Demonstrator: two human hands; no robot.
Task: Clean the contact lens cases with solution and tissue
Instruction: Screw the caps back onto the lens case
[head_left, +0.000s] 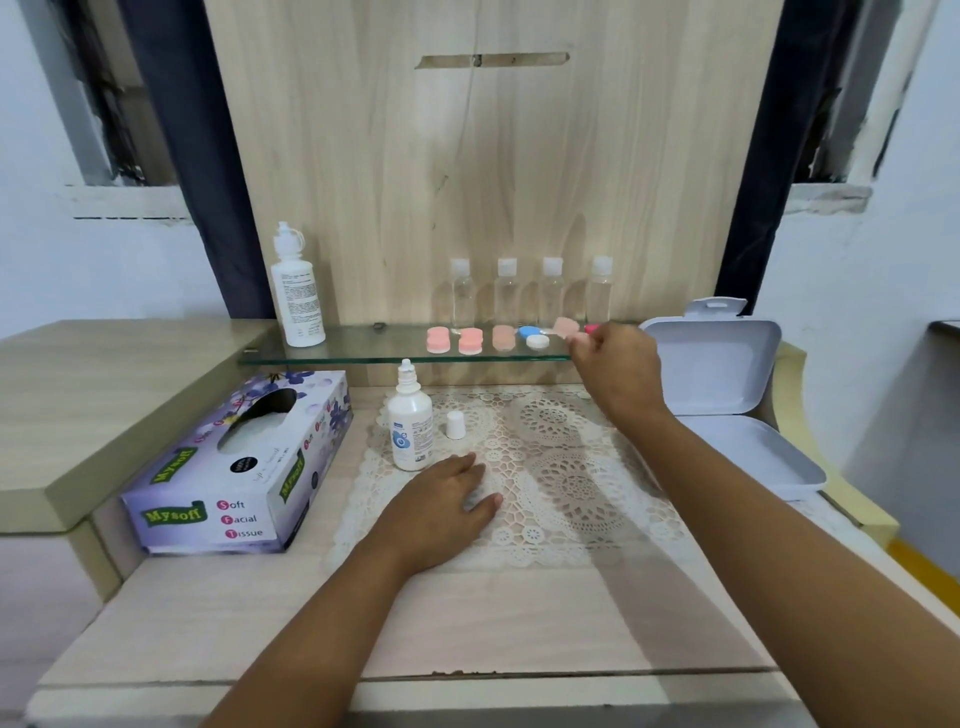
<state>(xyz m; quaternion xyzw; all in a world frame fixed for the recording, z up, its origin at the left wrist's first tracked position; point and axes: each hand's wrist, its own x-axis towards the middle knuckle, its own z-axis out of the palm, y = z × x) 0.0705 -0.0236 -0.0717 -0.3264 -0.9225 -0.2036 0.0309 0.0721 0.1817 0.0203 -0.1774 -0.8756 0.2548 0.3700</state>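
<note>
Several contact lens cases line the glass shelf (363, 348): two pink ones (454, 340), a peach one (503, 336) and a blue-and-white one (533, 336). My right hand (615, 364) reaches to the shelf's right end and pinches a peach lens case (565, 327). My left hand (441, 512) rests flat on the lace mat (561, 467). A small solution bottle (410, 421) stands uncapped on the mat, its white cap (455, 424) beside it. The tissue box (239, 462) lies at the left.
A tall white bottle (296, 291) stands at the shelf's left end. Several clear empty bottles (530, 293) line the back of the shelf. An open white plastic box (727, 395) sits at the right. A pink item (591, 328) peeks out behind my right hand.
</note>
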